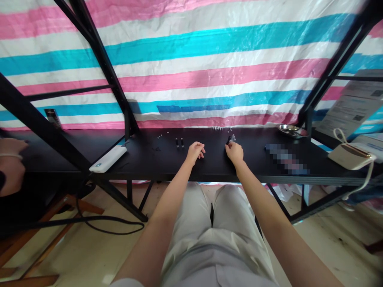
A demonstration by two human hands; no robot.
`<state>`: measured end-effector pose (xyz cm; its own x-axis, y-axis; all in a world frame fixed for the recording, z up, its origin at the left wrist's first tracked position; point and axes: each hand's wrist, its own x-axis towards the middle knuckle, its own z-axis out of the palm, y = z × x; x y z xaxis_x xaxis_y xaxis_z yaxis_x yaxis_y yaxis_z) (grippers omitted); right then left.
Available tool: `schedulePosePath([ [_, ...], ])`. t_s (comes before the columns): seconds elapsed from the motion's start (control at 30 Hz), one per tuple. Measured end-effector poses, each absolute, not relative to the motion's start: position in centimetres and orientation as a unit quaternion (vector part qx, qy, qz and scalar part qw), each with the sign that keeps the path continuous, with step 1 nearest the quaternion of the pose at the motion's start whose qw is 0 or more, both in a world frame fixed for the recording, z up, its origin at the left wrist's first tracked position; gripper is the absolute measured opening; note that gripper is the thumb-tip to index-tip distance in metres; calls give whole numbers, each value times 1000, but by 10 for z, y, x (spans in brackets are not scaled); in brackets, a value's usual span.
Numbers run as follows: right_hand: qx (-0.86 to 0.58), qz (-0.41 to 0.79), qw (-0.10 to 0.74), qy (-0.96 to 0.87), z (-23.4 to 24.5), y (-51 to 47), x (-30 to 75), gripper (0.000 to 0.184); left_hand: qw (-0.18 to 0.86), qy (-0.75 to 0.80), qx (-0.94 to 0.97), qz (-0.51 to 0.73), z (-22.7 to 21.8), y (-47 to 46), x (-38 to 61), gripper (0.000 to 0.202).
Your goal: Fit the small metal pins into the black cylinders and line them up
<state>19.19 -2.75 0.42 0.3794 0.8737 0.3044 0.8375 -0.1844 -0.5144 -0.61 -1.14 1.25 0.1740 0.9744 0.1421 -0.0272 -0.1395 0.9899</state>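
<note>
Striped pink, blue and white plastic sheeting (209,46) behind a long black bench (149,161). Holds left hand (196,152) near two small black pale-ended cylinders (182,142), fingers loosely curled, partly open. Bends right hand (235,151) down at a cluster of small dark and grey pieces (233,138) on the bench; cannot tell whether gripping with fingers.

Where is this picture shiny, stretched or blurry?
Head view: pale glare streaks the striped sheet and the metal dish glints; head view: the outer edges look stretched and soft, as if wide-angle; head view: a mosaic patch hides something right of the right hand, and the small items at that hand are too soft to make out.
</note>
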Motion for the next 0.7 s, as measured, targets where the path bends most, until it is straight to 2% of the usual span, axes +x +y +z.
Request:
schedulePosePath([
  [0.7, -797, 78, 247, -546, 14, -23, 210, 19, 504, 412, 585, 483, 11, -11, -5, 13],
])
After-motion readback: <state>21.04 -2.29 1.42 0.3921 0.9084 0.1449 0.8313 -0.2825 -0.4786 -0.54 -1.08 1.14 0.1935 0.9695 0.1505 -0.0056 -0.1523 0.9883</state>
